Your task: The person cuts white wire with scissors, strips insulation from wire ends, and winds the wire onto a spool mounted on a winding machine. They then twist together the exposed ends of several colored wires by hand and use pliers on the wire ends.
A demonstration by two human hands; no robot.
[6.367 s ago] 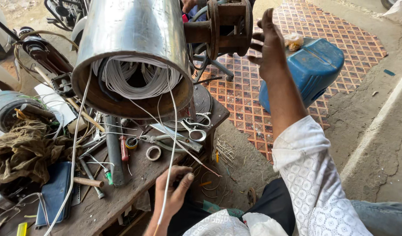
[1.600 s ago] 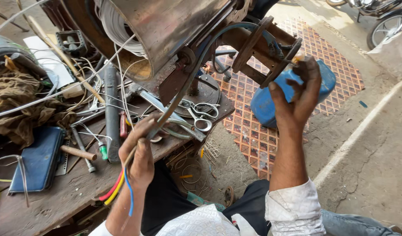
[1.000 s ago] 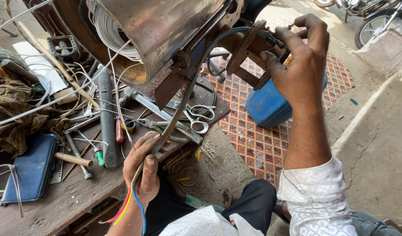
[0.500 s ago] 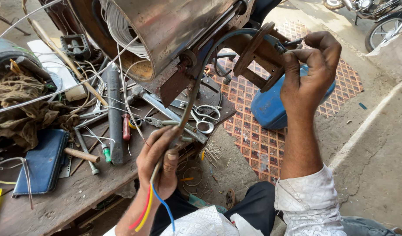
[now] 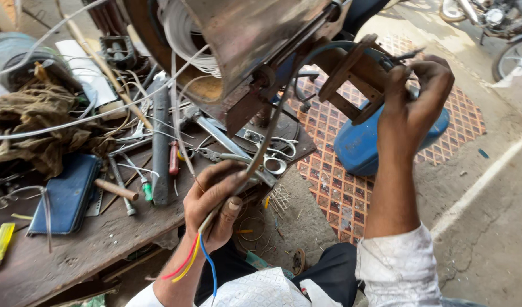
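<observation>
My left hand [image 5: 215, 207] is closed around a grey sheathed cable [image 5: 272, 122] just above the front edge of the wooden workbench [image 5: 96, 250]. Red, yellow and blue cores [image 5: 193, 262] hang out of the cable's end below my fist. The cable runs up and arcs over to a rusty metal frame [image 5: 352, 77] on the side of a large metal drum [image 5: 244, 40]. My right hand [image 5: 417, 99] grips the far edge of that frame, fingers curled over it. White wire coils [image 5: 184, 40] sit inside the drum's open end.
Scissors [image 5: 275, 159], screwdrivers [image 5: 173, 158], a dark metal bar [image 5: 160, 142], a blue case [image 5: 68, 193] and a brown rag [image 5: 36, 122] litter the bench among loose wires. A blue plastic can [image 5: 366, 145] stands on patterned tiles [image 5: 335, 182]. A motorbike wheel [image 5: 514, 54] is far right.
My right hand has slid around the frame's outer edge and the view has shifted slightly. My left hand has kept hold of the cable, drawing its coloured ends closer to me.
</observation>
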